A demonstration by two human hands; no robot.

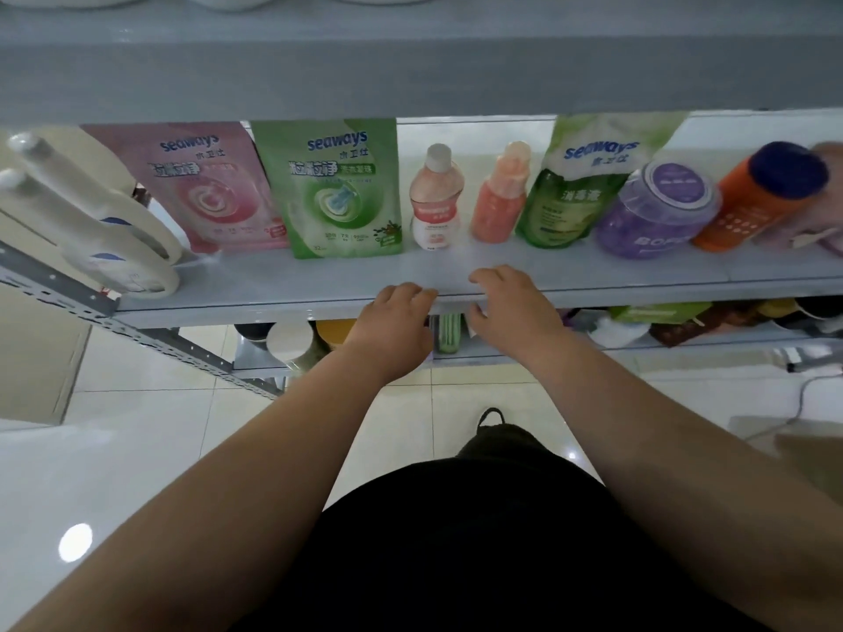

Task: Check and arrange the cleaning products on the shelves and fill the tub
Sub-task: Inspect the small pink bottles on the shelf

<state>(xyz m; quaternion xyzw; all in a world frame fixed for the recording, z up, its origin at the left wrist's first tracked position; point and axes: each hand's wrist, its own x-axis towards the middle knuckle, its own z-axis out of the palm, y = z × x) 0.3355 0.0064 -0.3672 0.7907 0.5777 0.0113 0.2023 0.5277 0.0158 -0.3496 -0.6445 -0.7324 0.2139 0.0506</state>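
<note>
Head view: left hand [396, 322] and right hand [512, 312] are laid on the shelf [570, 269] edge, fingers loosely bent, nothing held; green pouch [327, 190] is stood behind them.

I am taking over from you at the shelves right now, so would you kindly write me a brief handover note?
Left hand: open, empty, fingers at the front edge of the middle shelf.
Right hand: open, empty, fingertips on the same edge.
On that shelf, left to right: white jugs, pink Seaways pouch, green Seaways pouch, pink-and-white bottle, coral bottle, green disinfectant pouch, purple jar, orange bottle.
Done: this row stands lined up, labels forward.
Left: check the lower shelf; fill the tub, which is not in view.
</note>
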